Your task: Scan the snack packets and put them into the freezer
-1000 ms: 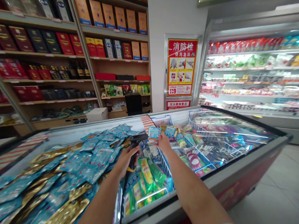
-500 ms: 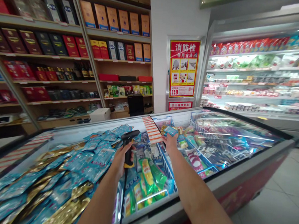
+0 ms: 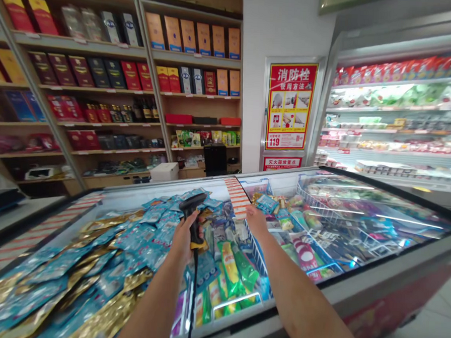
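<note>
My left hand (image 3: 184,237) is closed around the handle of a black and yellow barcode scanner (image 3: 193,210), held over the open chest freezer (image 3: 359,284). The scanner's cable (image 3: 193,298) hangs down toward me. My right hand (image 3: 256,222) hovers palm down over the middle of the freezer, fingers loosely apart and holding nothing. A small blue packet (image 3: 266,203) lies just beyond its fingertips among other wrapped ice creams. Below my right forearm stand green and yellow ice pops (image 3: 236,270) in a white wire basket (image 3: 254,246).
A heap of blue and gold packets (image 3: 123,244) fills the freezer's left half; a sliding glass lid (image 3: 363,211) covers the right end. Wooden shelves of boxed goods (image 3: 102,71) line the back wall, beside a red poster (image 3: 291,107) and an open chilled display (image 3: 395,112).
My right hand held a blue packet up by the scanner, carried it right to the ice cream pile and let it go, then drew back. The view shifted slightly left.
</note>
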A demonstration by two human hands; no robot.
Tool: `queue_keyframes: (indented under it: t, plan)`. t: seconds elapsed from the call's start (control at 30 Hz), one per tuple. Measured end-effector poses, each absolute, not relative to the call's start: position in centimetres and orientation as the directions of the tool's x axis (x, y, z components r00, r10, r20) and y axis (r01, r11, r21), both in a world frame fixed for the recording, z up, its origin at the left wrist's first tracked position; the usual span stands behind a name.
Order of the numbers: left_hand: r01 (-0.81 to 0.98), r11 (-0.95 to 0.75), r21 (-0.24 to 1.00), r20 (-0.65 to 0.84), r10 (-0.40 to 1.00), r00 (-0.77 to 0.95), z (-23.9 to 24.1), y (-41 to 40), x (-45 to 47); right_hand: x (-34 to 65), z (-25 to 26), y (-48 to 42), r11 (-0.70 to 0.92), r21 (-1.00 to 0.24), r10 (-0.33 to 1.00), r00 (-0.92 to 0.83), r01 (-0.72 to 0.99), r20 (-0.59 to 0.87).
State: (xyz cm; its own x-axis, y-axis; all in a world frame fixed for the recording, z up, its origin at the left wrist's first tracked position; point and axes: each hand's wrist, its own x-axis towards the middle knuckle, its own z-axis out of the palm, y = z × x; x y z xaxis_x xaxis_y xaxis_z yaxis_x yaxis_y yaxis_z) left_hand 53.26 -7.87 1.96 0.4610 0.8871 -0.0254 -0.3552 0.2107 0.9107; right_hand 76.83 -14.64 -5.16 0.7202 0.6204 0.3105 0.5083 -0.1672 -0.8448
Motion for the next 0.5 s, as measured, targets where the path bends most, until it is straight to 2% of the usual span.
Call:
queue_keyframes:
  t: [0.13,0.27,0.37,0.5]
  plan:
    - [-0.287,0.159,0.945,-0.013,0.893,0.451,1.4,-7.1,51.7,76.7,-5.0,-14.3,-0.290,-0.728,0.645,0.689,0.621,0.331]
    - [-0.284,0.183,0.941,-0.030,0.882,0.470,0.7,-6.8,50.4,76.6,-5.0,-14.2,-0.317,-0.689,0.659,0.673,0.652,0.335]
    - [-0.284,0.234,0.930,-0.070,0.869,0.489,0.2,-6.7,50.4,75.8,-5.1,-14.0,-0.284,-0.690,0.674,0.651,0.666,0.351]
    - [-0.292,0.270,0.918,-0.088,0.854,0.512,-0.2,-6.5,51.0,73.4,-4.8,-11.8,-0.156,-0.744,0.715,0.594,0.650,0.369]
